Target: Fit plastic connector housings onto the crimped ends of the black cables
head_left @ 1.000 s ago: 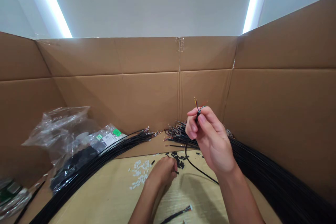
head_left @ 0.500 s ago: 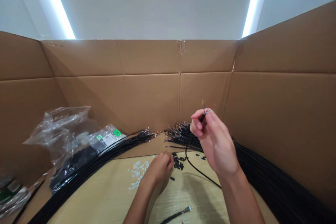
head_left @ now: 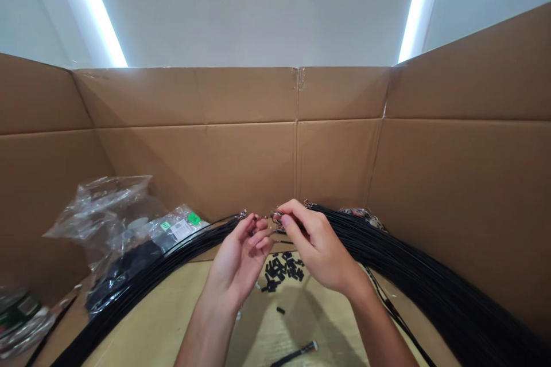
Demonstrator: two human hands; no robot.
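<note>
My left hand (head_left: 232, 261) is palm up, thumb and fingertips pinched on what looks like a small black sleeve (head_left: 255, 218). Facing it, my right hand (head_left: 322, 246) is closed on a black cable, with its thin stripped wire ends (head_left: 276, 215) poking out past thumb and forefinger. The two sets of fingertips are close but apart. Most of the held cable is hidden by my right hand. Below them, a pile of short black sleeves (head_left: 282, 269) lies on the table, with one loose sleeve (head_left: 280, 310) nearer me.
A thick bundle of black cables (head_left: 413, 275) curves along the right; another bundle (head_left: 172, 264) runs along the left. Behind the left one sit clear plastic bags (head_left: 116, 206) with labels. A cable end with a white connector (head_left: 301, 350) lies in front. Cardboard walls (head_left: 241, 166) surround the table (head_left: 172, 309).
My right hand has come down and left with the cable. My left hand has risen from the black sleeves and turned palm up, bringing both hands together.
</note>
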